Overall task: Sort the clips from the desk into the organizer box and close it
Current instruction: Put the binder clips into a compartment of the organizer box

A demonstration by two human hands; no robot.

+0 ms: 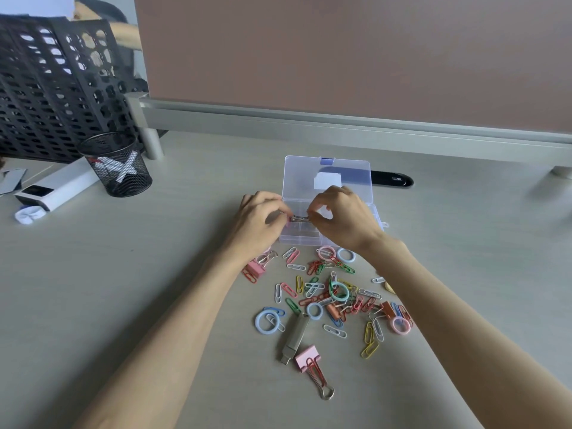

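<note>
Pinching a binder clip (298,217) between them, the left hand (258,219) and right hand (342,219) are hovering over the open organizer box (301,239). From the head view I am seeing both sets of fingertips gripping its wire handles, with the pink body barely showing. The box is sitting on the desk (154,274) just beyond the scattered clips (313,267), its clear lid (353,178) standing open behind it and thin plastic walls dividing the compartments. I am judging the clip to be light, stiff and springy: the bent wire loops are offering the surest hold, while the painted body is looking slick. The paper clips (334,331) — coated wire in red, green, yellow and white — are lying thin and flat, likely wanting a fingernail under one edge. Smooth pastel rings (265,320) and a larger pink clip (306,360) are lying nearer me.
</note>
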